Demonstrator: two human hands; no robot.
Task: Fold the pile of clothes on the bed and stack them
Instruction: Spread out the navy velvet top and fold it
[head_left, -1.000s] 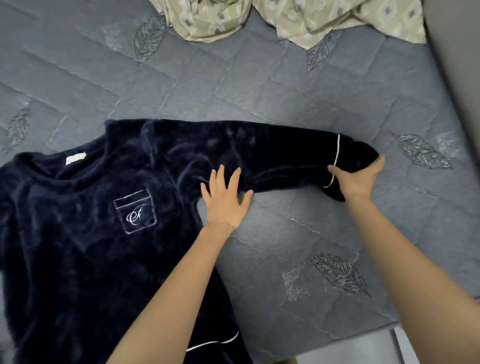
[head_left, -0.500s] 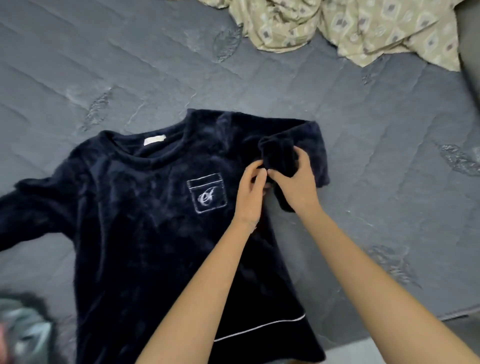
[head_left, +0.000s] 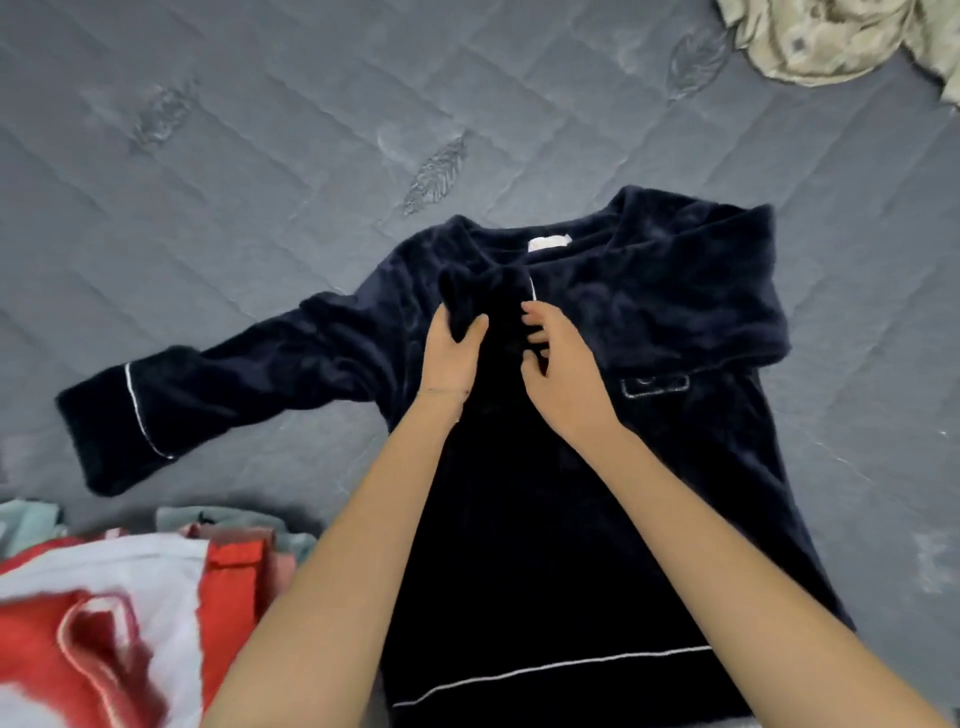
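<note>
One bed (head_left: 260, 156): grey quilted cover with stitched leaf motifs; carries everything listed below.
Navy fleece top (head_left: 545, 519): lies flat, front up, right of centre on the bed; collar at the far end, white-piped hem at the near edge.
Clothes pile (head_left: 104, 597): red, white and pale green garments, blurred, at the near left corner, just beside the top's hem side.
Patterned cloth (head_left: 831, 41): beige, crumpled, at the far right corner, well apart from the top.
Spread sleeve (head_left: 234, 395): extends out to the left onto the bed cover; white piping at the cuff.
Folded sleeve (head_left: 675, 312): laid across the chest, covering the upper part of the chest pocket (head_left: 654, 387).
Sleeve cuff (head_left: 493, 296): bunched at the chest centre, below the collar.
Left hand (head_left: 451, 358): thumb and fingers clamped on the cuff.
Right hand (head_left: 563, 379): fingers curled into the same cuff beside its piping.
Neck label (head_left: 548, 243): pale, inside the collar.
</note>
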